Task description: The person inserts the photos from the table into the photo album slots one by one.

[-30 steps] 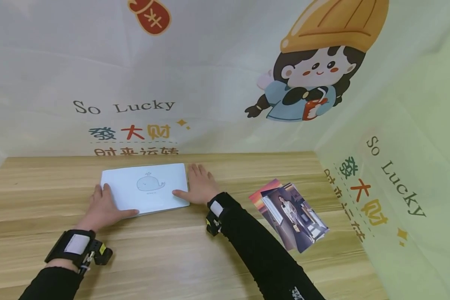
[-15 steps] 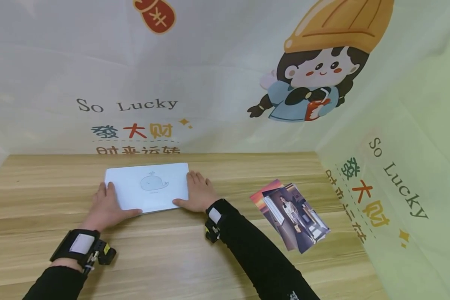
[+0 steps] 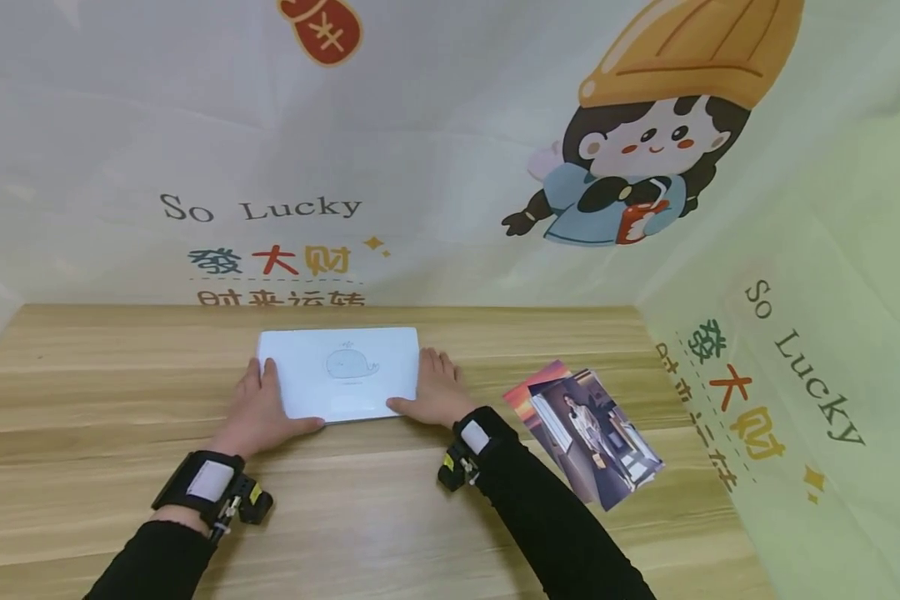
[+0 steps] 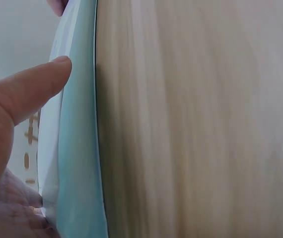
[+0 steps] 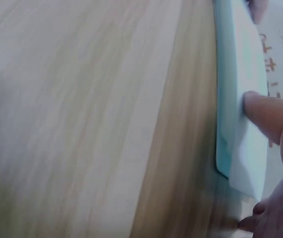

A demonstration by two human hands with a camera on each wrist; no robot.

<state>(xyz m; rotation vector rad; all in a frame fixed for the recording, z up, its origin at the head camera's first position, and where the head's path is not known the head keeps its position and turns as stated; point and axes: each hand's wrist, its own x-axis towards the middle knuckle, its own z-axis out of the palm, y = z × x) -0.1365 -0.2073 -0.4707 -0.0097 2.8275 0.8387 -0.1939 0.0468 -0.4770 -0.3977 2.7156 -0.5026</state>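
both hands flank the white booklet (image 3: 345,396) with the whale drawing: the left hand (image 3: 258,412) has fingers extended along its left end, thumb on the near edge; the right hand (image 3: 437,392) lies likewise at the right end, thumb by the near corner. it sits left of centre on the desk (image 3: 345,517), close to the far edge; whether it is slightly raised i cannot tell. it is probably light and bendy, its smooth cover apt to slide; white and pale green layers in the wrist views could shift apart, so support both short ends. the printed sheet (image 3: 435,208) limits moves past the far edge; more room lies nearside, while photos (image 3: 596,437) near the right edge narrow that way.
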